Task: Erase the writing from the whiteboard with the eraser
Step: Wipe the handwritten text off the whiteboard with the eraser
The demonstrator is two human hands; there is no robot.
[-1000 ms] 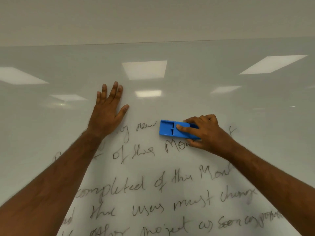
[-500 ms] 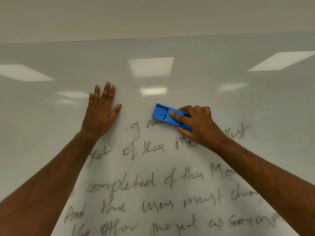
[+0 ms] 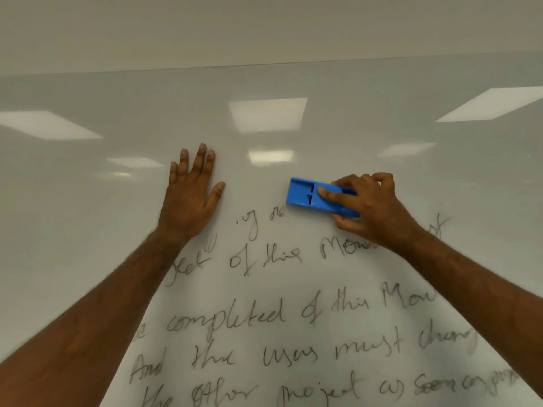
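Note:
The whiteboard (image 3: 382, 136) fills the view and carries several lines of black handwriting (image 3: 264, 318) across its lower half. A blue plastic eraser (image 3: 305, 195) lies flat against the board on the top line of writing. My right hand (image 3: 370, 210) grips the eraser's right end, the index finger stretched along its back. My left hand (image 3: 191, 198) is pressed flat on the board to the left, fingers spread and pointing up. Only fragments of the top line show between the two hands. My forearms hide parts of the text at both sides.
The board's top edge (image 3: 264, 66) runs across the upper view, with plain wall above it. Reflections of ceiling light panels (image 3: 267, 114) shine on the bare upper part of the board.
My right hand has slid the eraser along the top line, and the word there has shrunk to a few strokes. The view shifted slightly; my left hand stays flat on the board.

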